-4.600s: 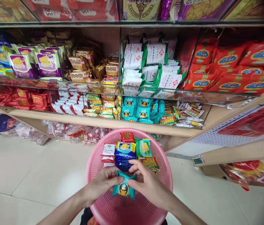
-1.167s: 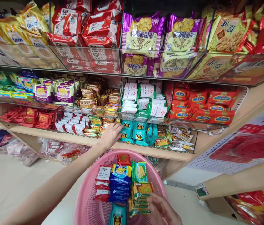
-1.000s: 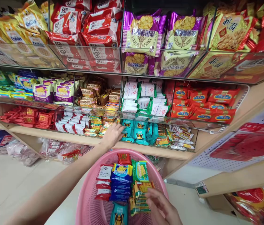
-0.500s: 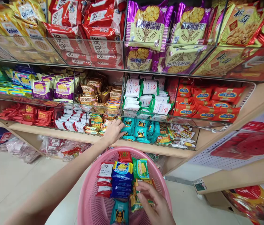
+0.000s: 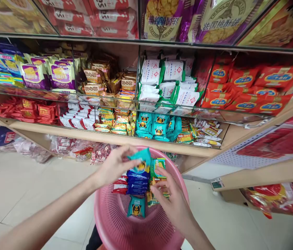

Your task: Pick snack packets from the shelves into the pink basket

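My left hand [image 5: 115, 166] is closed on a teal snack packet [image 5: 141, 161] and holds it above the pink basket [image 5: 110, 222]. My right hand [image 5: 171, 199] hovers over the basket's right side with fingers spread, just right of the packet stacks. A second teal packet [image 5: 136, 209] lies flat on the basket floor. Behind it stand stacks of blue packets [image 5: 137, 180], red-and-white packets [image 5: 120, 185] and green-yellow packets [image 5: 159, 166]. More teal packets [image 5: 153, 126] sit on the lower shelf.
Glass-fronted wooden shelves [image 5: 125, 140] hold several rows of snack packs: purple, brown, white-green and red-orange [image 5: 240, 93]. Bagged sweets [image 5: 65, 147] lie under the bottom shelf. A second rack [image 5: 266, 170] juts out at right. Pale tiled floor [image 5: 18, 187] lies at left.
My left hand has pulled back from the teal packets on the shelf with one packet and brought it over the basket. The view has tilted down. My right hand has lifted off the stacks.
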Demonstrator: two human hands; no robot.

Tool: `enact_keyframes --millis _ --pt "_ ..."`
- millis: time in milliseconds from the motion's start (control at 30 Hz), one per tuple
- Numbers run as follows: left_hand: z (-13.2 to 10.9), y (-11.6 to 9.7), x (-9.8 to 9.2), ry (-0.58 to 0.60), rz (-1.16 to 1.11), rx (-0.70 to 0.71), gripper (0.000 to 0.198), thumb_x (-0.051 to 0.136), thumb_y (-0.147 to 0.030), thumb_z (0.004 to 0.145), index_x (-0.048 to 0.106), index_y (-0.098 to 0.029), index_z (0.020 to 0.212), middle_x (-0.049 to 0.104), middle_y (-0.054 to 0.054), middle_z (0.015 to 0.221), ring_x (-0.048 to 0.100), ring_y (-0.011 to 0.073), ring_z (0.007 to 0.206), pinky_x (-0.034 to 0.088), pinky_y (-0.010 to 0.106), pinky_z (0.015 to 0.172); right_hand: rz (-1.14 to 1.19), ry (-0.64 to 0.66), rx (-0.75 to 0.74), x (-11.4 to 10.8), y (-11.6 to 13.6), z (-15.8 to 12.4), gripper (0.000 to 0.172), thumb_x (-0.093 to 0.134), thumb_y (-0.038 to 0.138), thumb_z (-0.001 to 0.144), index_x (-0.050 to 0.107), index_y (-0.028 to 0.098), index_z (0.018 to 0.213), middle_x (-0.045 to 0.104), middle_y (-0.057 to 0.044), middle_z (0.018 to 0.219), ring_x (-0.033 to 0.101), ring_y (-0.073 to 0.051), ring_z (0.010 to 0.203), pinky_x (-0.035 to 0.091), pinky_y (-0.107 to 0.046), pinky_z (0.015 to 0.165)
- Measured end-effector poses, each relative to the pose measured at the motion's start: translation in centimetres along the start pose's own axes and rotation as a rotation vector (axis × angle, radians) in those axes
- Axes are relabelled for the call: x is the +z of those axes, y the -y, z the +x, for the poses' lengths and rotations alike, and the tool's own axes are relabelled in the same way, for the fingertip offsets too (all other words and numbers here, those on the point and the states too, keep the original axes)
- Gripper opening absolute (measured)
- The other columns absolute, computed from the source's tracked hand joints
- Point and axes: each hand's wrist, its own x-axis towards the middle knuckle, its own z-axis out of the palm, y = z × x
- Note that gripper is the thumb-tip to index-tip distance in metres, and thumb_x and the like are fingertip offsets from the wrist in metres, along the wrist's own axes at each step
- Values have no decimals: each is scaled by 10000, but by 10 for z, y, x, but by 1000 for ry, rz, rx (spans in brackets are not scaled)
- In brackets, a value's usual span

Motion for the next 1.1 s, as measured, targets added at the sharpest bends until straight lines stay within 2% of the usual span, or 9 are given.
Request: enact_keyframes --millis 67,167,267,400,467,533,733,933,1100 --pt "-29 21 8 67 -123 -255 313 704 -395 708 596 -170 896 635 11 848 578 136 701 472 243 578 -42 26 -3 9 -2 -5 487 519 397 850 446 250 1308 617 -89 1205 656 -163 866 569 -272 720" --pt "-58 57 19 129 -265 -508 375 732 -413 662 602 -163 910 646 13 812 589 135 674 442 227 529 -240 91 -20 22 -9 -17 454 468 374 873 450 236 1306 704 -56 989 676 -179 787 551 -272 668" --pt "-70 81 30 136 -291 -666 398 749 -402 624 602 -165 907 656 8 773 616 150 673 421 225 514 -563 215 -33 28 -13 -28 306 422 342 895 578 229 1133 724 -41 795 689 -217 707 508 -284 589" --pt "-73 91 52 145 -265 -803 364 739 -363 594 611 -165 872 667 8 763 615 149 668 407 226 514 -773 531 -112 31 -15 -36 188 463 243 870 647 203 882 736 -54 828 701 -241 749 505 -284 608" --pt "-72 95 63 105 -243 -826 347 743 -326 571 611 -166 849 648 -8 727 595 139 646 394 222 500 -765 685 -175 34 -20 -38 139 565 203 803 666 207 899 744 -52 898 704 -253 803 526 -285 663" --pt "-71 100 71 49 -247 -819 318 735 -292 562 603 -166 822 607 -33 658 561 123 587 385 223 480 -759 786 -204 39 -27 -40 201 623 165 744 682 208 932 741 -64 980 700 -275 860 542 -306 723" --pt "-72 119 77 13 -212 -798 227 673 -250 580 612 -156 777 591 -44 592 472 79 482 325 213 456 -681 939 -49 47 -38 -35 346 511 231 816 635 166 1133 679 -144 1144 631 -328 1049 497 -448 914" --pt "-79 116 72 -33 -367 -844 266 683 -239 532 628 -165 782 652 -18 686 559 121 611 353 227 535 -549 1009 -18 47 -38 -30 429 413 360 850 608 155 1174 645 -159 1203 602 -329 1098 466 -465 956" --pt "-83 99 69 -126 -464 -831 214 663 -186 492 601 -165 697 628 -23 689 556 136 677 378 256 632 -491 1027 4 50 -44 -28 613 430 370 837 397 98 1385 471 -187 1400 452 -342 1274 366 -483 1064"
